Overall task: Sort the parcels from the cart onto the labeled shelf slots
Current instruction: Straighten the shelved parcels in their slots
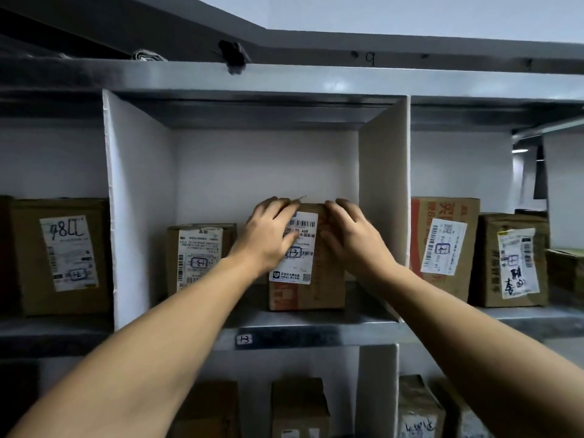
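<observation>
Parcel (308, 286) is in the middle slot and looks seated on the shelf board (316, 325), upright, with its label (298, 267) facing me. The handwritten mark on the label reads like 13, same as the slot tag (244, 339) on the shelf edge, well below the fingers.

Step in hand, my read: end of placement, squaring the box in its slot. Next move: confirm it sits flat, let go, pull both arms straight back without dragging it forward, then return to the cart (not in view).

Grip: left hand (268, 237) wraps the upper left corner, its fingers (278, 205) curled over the top edge and the palm covering part of the label. Right hand (350, 237) has the upper right corner, its fingers (346, 206) hooked over the top. Both are grasping the parcel, which sits between and under the two sets of fingers, touching both.

Outward: a smaller box (199, 257) stands just left of the left fingers, apart from the parcel. White divider (384, 200) is near the right fingers, not touching. More boxes fill the slots on either side and below.
</observation>
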Tool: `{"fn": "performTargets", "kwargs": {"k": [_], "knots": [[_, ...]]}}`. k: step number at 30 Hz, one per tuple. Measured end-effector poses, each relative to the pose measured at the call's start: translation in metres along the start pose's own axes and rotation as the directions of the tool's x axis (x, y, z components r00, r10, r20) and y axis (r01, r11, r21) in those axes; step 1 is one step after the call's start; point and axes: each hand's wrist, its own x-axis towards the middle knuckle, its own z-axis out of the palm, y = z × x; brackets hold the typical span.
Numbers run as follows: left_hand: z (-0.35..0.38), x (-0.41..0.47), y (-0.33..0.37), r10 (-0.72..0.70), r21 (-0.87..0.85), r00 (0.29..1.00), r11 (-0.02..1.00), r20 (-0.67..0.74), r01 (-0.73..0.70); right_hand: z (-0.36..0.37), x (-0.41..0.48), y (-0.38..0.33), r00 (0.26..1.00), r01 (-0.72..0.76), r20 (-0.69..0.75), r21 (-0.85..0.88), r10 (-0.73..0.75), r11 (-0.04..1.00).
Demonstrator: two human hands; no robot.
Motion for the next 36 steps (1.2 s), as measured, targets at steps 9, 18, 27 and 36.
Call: {"fn": "performTargets", "kwargs": {"k": [9, 18, 27, 36], "knots": [[0.003, 0.007, 0.005, -0.085, -0.041, 0.996, 0.996, -0.042, 0.083, 0.013, 0.008, 0.017, 1.0, -0.011, -0.025, 0.182, 0.015, 0.983], [0.005, 0.005, 0.011, -0.128, -0.039, 0.989, 0.991, -0.07, 0.125, 0.018, 0.005, 0.019, 0.999, 0.021, -0.05, 0.183, -0.012, 0.983], [0.007, -0.001, 0.012, -0.175, -0.071, 0.982, 0.983, -0.065, 0.171, 0.02, 0.003, 0.014, 0.997, -0.004, -0.07, 0.268, 0.024, 0.963], [-0.003, -0.003, 0.021, -0.209, -0.042, 0.977, 0.977, -0.044, 0.208, 0.012, -0.001, 0.012, 0.998, -0.02, -0.052, 0.232, 0.033, 0.973]]}}
